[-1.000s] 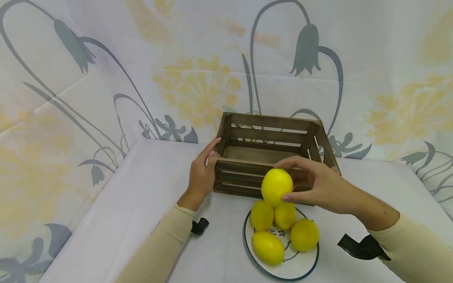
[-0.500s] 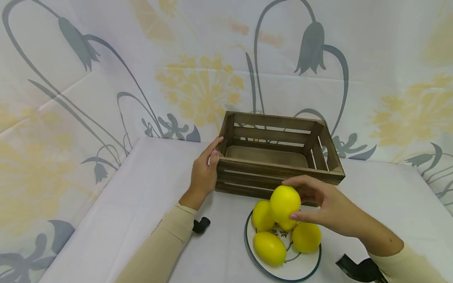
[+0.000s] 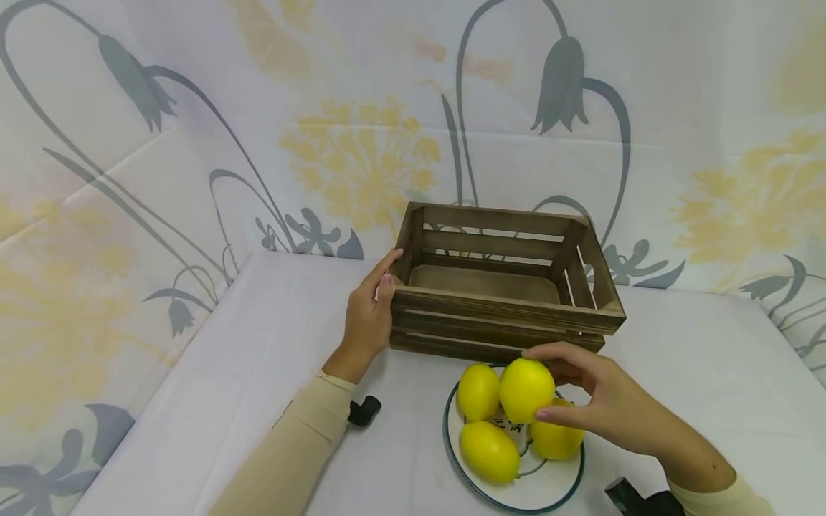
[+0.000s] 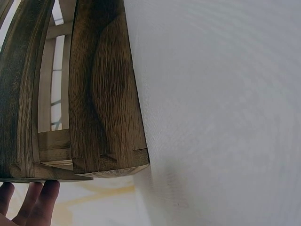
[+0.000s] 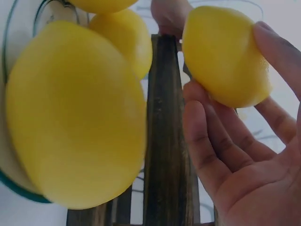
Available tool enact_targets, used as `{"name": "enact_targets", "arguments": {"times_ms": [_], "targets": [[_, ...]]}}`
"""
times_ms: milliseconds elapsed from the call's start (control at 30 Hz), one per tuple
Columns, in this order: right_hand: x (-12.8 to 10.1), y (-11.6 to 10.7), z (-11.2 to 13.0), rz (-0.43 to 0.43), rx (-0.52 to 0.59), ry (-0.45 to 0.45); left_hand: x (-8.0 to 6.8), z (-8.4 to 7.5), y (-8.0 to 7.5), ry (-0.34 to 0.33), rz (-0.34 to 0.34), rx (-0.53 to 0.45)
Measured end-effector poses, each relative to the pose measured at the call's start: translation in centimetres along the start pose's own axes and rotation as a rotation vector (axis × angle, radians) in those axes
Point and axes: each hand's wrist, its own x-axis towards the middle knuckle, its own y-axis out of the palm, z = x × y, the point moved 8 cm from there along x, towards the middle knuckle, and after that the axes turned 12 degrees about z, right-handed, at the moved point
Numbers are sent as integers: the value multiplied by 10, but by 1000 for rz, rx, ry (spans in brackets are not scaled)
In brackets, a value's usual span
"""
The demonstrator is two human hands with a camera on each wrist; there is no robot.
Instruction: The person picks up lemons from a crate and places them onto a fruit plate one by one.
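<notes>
My right hand point(image 3: 540, 384) grips a yellow lemon point(image 3: 519, 390) between thumb and fingers, low over a white plate point(image 3: 516, 502) with a dark green rim. Three more lemons point(image 3: 488, 451) lie on that plate, and the held one touches or nearly touches them. In the right wrist view the held lemon point(image 5: 225, 56) sits against my curled fingers point(image 5: 207, 141), with another lemon point(image 5: 75, 117) close to the lens. My left hand point(image 3: 391, 269) rests with straight fingers against the left end of an empty dark wooden slatted crate point(image 3: 503, 308). Its fingertips point(image 4: 37, 197) show beside the crate's corner point(image 4: 103, 94).
The crate stands just behind the plate on a white tablecloth point(image 3: 258, 373). A floral cloth backdrop point(image 3: 361, 143) rises behind and to the left. Black wrist camera mounts point(image 3: 364, 411) show near both sleeves.
My right hand has brought the lemon down from in front of the crate's front rim to just over the plate. The left hand has stayed on the crate.
</notes>
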Motion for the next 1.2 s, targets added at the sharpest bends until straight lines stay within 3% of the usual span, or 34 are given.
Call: {"name": "enact_targets", "arguments": {"times_ms": [200,400,933,1200], "targets": [[-3,3,-3,33,-87,-42,1,-2,0,12,-10,-8],[-2,5,-7,37,-134,-23,2,-1,1,25,-5,-6],[1,22,-17,151,-142,19,-1,-1,0,4,-3,-9],[3,28,-18,199,-178,60,1,-1,1,29,7,-6]]}}
